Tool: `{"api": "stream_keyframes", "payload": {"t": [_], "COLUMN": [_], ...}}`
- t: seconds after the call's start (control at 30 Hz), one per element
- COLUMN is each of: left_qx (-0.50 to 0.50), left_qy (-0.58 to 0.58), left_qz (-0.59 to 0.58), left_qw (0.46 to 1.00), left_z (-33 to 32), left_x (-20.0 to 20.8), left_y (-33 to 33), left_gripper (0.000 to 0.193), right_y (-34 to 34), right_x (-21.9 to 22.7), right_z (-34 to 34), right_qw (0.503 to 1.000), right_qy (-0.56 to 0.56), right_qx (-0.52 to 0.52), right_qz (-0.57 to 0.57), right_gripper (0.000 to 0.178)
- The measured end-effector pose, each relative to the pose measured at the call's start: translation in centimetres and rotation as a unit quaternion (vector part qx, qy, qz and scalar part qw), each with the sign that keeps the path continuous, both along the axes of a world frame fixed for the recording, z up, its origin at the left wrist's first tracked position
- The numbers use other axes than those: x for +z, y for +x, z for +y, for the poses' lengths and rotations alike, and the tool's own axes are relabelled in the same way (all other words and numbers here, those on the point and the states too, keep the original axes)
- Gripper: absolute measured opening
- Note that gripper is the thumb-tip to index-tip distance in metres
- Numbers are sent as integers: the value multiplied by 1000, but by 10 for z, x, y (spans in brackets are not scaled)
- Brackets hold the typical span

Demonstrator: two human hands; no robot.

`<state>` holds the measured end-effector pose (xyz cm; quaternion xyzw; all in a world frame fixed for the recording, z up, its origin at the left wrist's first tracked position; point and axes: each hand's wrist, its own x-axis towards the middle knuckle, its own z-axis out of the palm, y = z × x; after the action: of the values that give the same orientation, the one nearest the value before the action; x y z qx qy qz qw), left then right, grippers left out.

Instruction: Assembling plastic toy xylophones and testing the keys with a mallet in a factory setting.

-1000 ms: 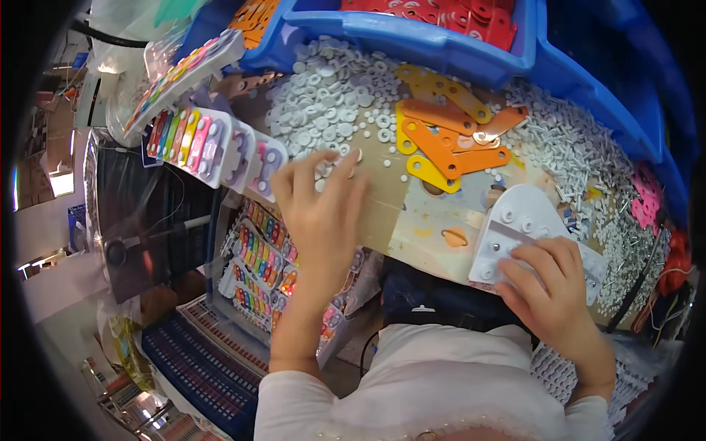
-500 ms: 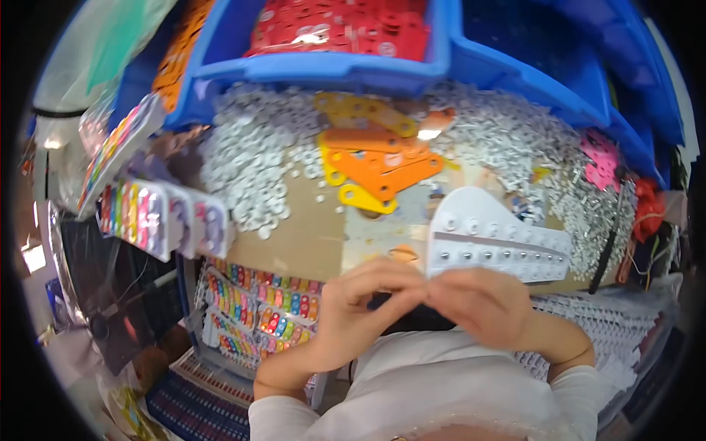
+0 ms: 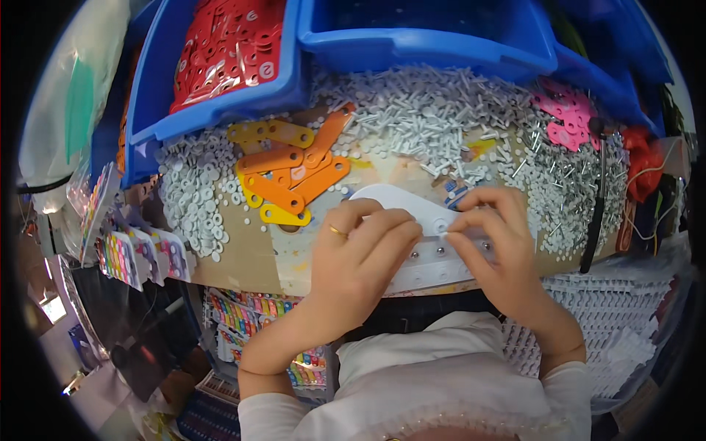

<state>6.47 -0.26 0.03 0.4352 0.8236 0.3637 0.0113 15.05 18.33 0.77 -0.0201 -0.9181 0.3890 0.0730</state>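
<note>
A white, curved plastic board (image 3: 390, 197) lies near the table's front edge, with a row of white round pegs and a row of shiny metal dots. My left hand (image 3: 360, 257), wearing a ring, rests over the board's left part. Its fingers are curled together, and their tips hide whatever they hold. Over the board's middle, my right hand (image 3: 500, 250) pinches a small white piece (image 3: 444, 234) between thumb and forefinger, just at the peg row. Orange and yellow slats (image 3: 294, 176) with holes lie in a pile beyond my left hand.
Heaps of white rings (image 3: 195, 191), white pins (image 3: 434, 106) and metal pins (image 3: 562, 191) cover the table's back. Blue bins (image 3: 426, 45) stand behind, one holding red slats (image 3: 232, 55). Pink pieces (image 3: 566, 114) and a black rod (image 3: 594, 213) lie right. Finished-looking colourful xylophones (image 3: 121, 257) stand left.
My hands have moved from meeting at the table's front edge to working over the white board, fingertips now apart. The view has shifted to the right.
</note>
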Motion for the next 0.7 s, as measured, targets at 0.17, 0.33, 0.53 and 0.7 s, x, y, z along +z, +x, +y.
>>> {"api": "stream_keyframes", "payload": {"t": [0.17,0.33,0.53,0.7], "left_qx": [-34,-154,-146,-91], "left_qy": [-73,-42,-25,-6], "left_qz": [68,178,50,2], "left_qw": [994,971,988,996], "left_z": [0,-11,-11,-2], "left_x": [0,-12,-8,-12], "left_y": [-2,-13,-18,-16], "left_gripper": [31,33,32,30], "right_y": [-9,-9,0,-10], "right_x": [-10,-14,-15,-6], "right_z": [-2,-5,6,2], "right_qw": [1000,993,988,982], "right_qy": [-12,-101,109,159], "right_qx": [9,-29,51,74], "right_qz": [-25,-53,95,68], "right_gripper": [14,16,27,27]}}
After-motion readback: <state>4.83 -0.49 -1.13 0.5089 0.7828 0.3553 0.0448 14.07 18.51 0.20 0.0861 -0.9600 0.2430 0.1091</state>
